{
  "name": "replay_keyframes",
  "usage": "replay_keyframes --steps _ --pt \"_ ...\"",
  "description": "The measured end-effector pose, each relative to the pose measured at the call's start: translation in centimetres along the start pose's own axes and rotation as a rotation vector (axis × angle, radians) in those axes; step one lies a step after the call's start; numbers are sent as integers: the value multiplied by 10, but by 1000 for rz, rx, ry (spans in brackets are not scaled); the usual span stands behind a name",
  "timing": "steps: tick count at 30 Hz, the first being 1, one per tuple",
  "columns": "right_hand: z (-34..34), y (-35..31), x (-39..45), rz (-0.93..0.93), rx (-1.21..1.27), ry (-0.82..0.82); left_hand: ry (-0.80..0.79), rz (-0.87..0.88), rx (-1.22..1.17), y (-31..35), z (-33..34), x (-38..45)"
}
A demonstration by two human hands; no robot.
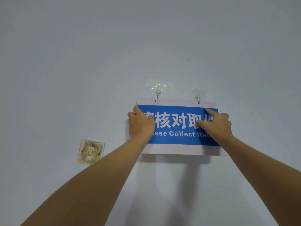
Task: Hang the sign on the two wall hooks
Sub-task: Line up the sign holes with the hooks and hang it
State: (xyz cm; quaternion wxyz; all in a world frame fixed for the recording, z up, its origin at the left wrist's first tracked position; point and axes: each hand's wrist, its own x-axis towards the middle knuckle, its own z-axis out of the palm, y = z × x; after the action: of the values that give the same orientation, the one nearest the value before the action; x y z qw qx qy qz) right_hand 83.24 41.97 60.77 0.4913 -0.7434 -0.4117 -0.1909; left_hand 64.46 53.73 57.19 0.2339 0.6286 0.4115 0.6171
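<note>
Sign (177,128) on both hooks (157,92); L hand (140,122), R hand (217,123) pressing it.

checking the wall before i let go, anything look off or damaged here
Yes. The wall switch, low and to the left of the sign, is badly stained brown and looks scorched or grimy. The sign's top edge also slopes slightly down to the right, and the left hook is patched with extra tape.

Looks like a pickup or parcel-collection room, not a home. Evidence: blue sign (177,126) on the wall (81,62) with Chinese text plus "Collect Ite…", hung on clear stick-on hooks (157,92). Plain pale painted wall, grimy stained switch (90,151) lower left. Utilitarian, poorly kept; exact type unclear.
</note>
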Motion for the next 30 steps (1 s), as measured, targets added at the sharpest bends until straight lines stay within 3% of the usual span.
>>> replay_keyframes --steps 30 --pt "13 11 5 -1 159 39 145 155 3 4 6 7"
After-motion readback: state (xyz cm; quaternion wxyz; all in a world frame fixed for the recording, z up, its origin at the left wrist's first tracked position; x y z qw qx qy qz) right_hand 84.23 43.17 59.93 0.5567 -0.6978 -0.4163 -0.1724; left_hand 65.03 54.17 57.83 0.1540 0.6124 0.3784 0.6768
